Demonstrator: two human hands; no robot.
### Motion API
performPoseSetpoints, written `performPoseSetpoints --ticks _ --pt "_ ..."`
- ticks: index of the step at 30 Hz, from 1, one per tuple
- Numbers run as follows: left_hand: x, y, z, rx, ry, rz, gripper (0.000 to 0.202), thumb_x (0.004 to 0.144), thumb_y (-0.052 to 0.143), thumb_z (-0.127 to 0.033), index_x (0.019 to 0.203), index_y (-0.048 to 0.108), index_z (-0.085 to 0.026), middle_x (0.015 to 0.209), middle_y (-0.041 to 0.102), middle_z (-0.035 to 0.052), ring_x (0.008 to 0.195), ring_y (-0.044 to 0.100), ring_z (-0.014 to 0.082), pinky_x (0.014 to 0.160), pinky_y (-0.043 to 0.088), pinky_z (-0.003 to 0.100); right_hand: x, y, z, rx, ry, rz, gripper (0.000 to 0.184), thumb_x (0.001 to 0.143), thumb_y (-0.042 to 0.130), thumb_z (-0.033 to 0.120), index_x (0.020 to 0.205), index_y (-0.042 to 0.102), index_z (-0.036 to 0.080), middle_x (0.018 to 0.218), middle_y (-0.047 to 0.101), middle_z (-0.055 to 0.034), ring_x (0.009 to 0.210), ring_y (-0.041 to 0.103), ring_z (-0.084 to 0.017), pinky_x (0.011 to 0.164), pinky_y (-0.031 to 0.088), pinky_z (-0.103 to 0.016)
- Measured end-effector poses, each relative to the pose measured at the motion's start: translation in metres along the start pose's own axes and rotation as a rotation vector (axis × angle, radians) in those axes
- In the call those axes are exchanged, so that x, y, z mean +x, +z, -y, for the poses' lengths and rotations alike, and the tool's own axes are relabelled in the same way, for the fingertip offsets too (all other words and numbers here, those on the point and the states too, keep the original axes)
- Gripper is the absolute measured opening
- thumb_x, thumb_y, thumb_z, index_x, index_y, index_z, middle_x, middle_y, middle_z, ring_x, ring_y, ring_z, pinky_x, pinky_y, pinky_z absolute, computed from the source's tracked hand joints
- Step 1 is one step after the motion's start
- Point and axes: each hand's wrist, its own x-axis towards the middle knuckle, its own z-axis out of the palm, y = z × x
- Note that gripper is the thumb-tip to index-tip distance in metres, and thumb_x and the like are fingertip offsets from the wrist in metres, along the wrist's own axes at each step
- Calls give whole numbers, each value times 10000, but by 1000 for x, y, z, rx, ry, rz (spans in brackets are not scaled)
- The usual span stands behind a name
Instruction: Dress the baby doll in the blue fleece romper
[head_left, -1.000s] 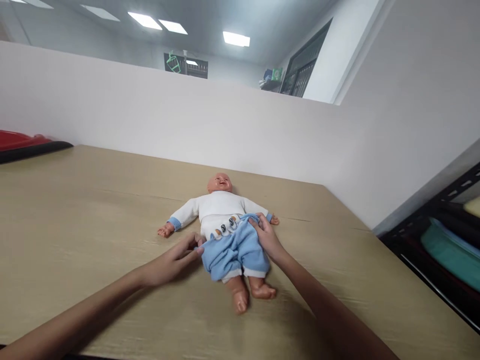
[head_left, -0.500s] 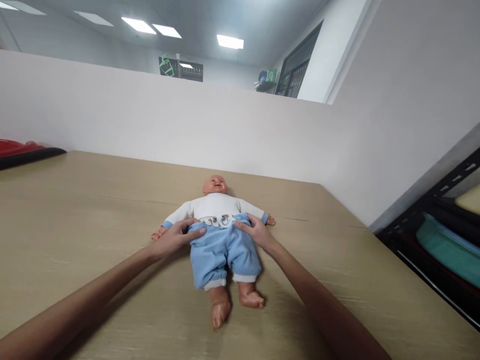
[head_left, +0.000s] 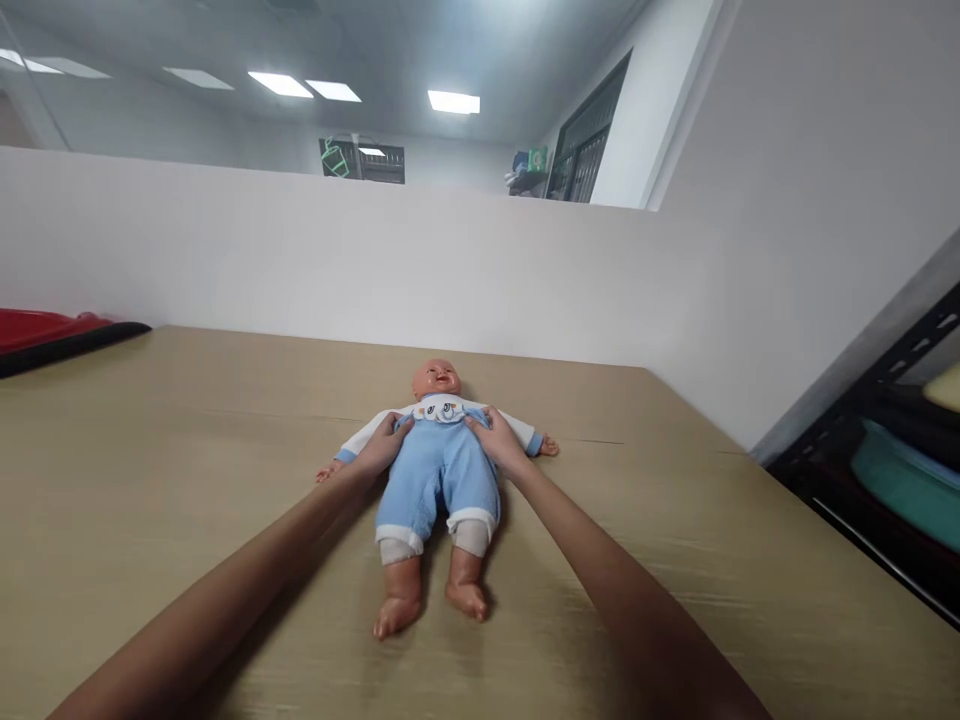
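A baby doll (head_left: pixel 437 379) lies on its back on the wooden table (head_left: pixel 225 480), head toward the wall and bare feet toward me. It wears a white long-sleeved top with blue cuffs and light blue overalls (head_left: pixel 439 465). The bib, with a face design on it, reaches up to the doll's chest. My left hand (head_left: pixel 386 441) is closed on the overalls' upper edge at the doll's side, thumb on top. On the opposite side my right hand (head_left: pixel 497 438) pinches the same garment's edge. White cloth shows below both trouser cuffs.
A low white wall (head_left: pixel 405 270) with glass above it runs behind the table. At the far left lies a red object with a black edge (head_left: pixel 67 340). To the right, a black rack (head_left: pixel 847 440) holds a teal plastic item (head_left: pixel 907 490).
Both hands have drawn the overalls up from the waist to the chest. The trouser cuffs rose, baring more of the legs, and the feet shifted left. The view tilted slightly.
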Motion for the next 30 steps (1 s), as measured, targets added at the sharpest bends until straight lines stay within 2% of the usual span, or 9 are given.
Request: performPoseSetpoints --ticks 3,8,12,14,16,19,22,26,30 --pt "-1 -7 -1 -21 51 96 503 865 650 -694 1017 642 -215 1021 679 46 1041 582 284 972 468 372 -5 -10 -1 -9 31 9 335 800 678 545 899 634 228 977 711 -36 998 631 -275 970 483 -394" --pt "-26 -40 5 -38 130 282 426 770 806 -550 988 699 -200 1047 717 66 1059 629 307 1026 489 408 -42 -41 -11 19 10 69 275 762 618 518 753 592 244 766 655 -12 862 623 -273 928 510 -434" --pt "-46 -52 13 -55 177 441 554 776 883 -388 1259 665 -225 1299 696 92 1248 617 308 1157 440 424 -70 -58 -32 60 -34 182 403 689 816 404 1034 706 227 1058 759 -85 1068 677 -324 1034 508 -475" --pt "-51 -49 14 -80 174 436 635 763 914 -354 1328 644 -245 1382 673 95 1320 589 311 1198 405 425 -77 -58 -39 171 -4 245 489 679 883 411 1103 718 232 1176 761 -113 1194 662 -345 1106 480 -495" --pt "-56 -41 12 -185 127 416 606 786 901 -370 1329 659 -248 1389 682 100 1326 594 320 1174 432 428 -81 -53 -40 337 71 232 537 649 927 456 1101 726 247 1220 763 -120 1255 649 -355 1145 461 -507" --pt "-64 -26 7 -407 -9 401 454 897 798 -409 1306 695 -240 1355 715 111 1311 620 322 1102 489 415 -87 -43 -34 573 186 90 537 657 939 491 1105 725 287 1252 773 -94 1320 633 -334 1173 450 -484" --pt "-72 -12 3 -570 -150 350 393 918 777 -399 1262 723 -215 1314 746 116 1305 639 314 1049 518 375 -93 -34 -26 721 287 -24 509 735 883 502 1167 719 289 1232 794 -67 1312 656 -299 1158 482 -445" --pt "-76 5 3 -792 -252 224 298 871 767 -285 1147 743 -174 1182 793 101 1256 684 301 1057 537 371 -96 -31 -20 738 380 -114 516 725 853 542 1125 736 239 1105 825 -65 1151 734 -317 1090 544 -455" --pt "-75 14 4 -913 -363 205 194 786 748 -148 980 746 -150 1042 817 95 1150 740 316 1060 554 384 -98 -28 -16 686 378 -137 555 642 927 544 1080 748 254 1107 829 -54 1150 728 -318 1087 541 -438"
